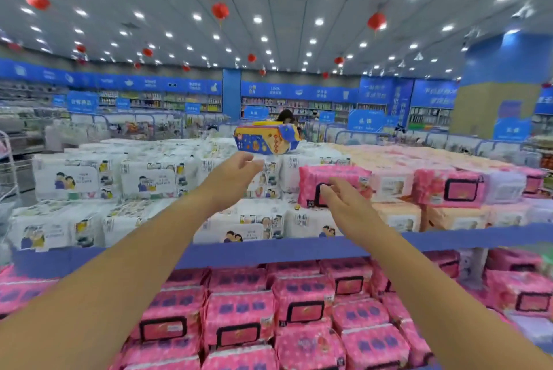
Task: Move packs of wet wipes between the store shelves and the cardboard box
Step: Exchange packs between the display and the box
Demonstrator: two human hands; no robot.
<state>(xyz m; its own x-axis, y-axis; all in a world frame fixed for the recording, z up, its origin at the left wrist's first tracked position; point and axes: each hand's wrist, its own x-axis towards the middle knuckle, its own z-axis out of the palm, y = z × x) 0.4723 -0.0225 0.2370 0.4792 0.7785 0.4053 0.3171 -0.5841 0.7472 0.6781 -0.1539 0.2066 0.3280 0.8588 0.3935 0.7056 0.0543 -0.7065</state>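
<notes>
Head view: both hands, left hand (232, 173) and right hand (344, 200), fingers spread, empty, reaching at pink pack (332, 181) on upper shelf (269, 248). Risk: one-sided grab tips neighbouring stacked packs.

Pink packs (333, 182); white cartoon-print packs (158, 179); blue shelf edge (269, 250).

One left hand (236, 173), one right hand (344, 205), one blue-and-yellow pack (266, 139), dozens of pink packs (239, 314), white packs (77, 178).
</notes>
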